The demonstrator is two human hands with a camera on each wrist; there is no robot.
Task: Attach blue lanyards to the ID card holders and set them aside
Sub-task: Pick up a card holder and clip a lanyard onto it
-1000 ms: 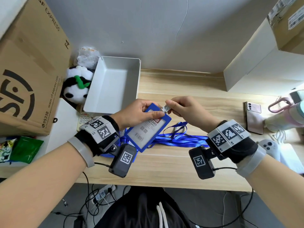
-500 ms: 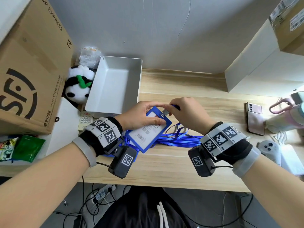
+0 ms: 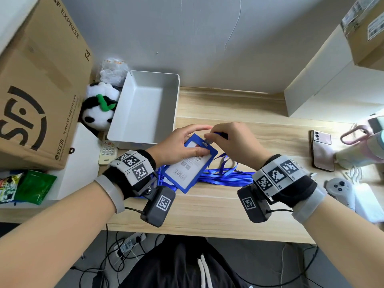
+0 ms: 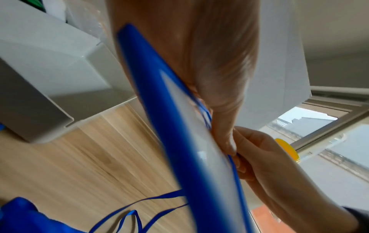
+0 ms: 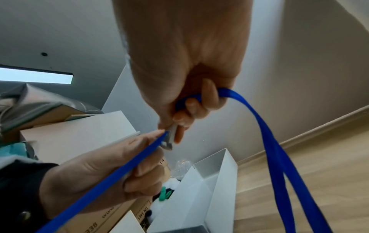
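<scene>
At the holder's twelve-o'clock slot, the right hand (image 3: 228,142), pinching the lanyard clip (image 5: 170,138), has closed in; left hand (image 3: 178,146) grips the ID card holder (image 3: 187,163); hooking looks imminent.

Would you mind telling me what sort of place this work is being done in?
Probably a home or small-office desk used for packing: a wooden desk against a wall, shipping boxes stacked at the sides, and personal items such as a toy panda and a phone.
</scene>
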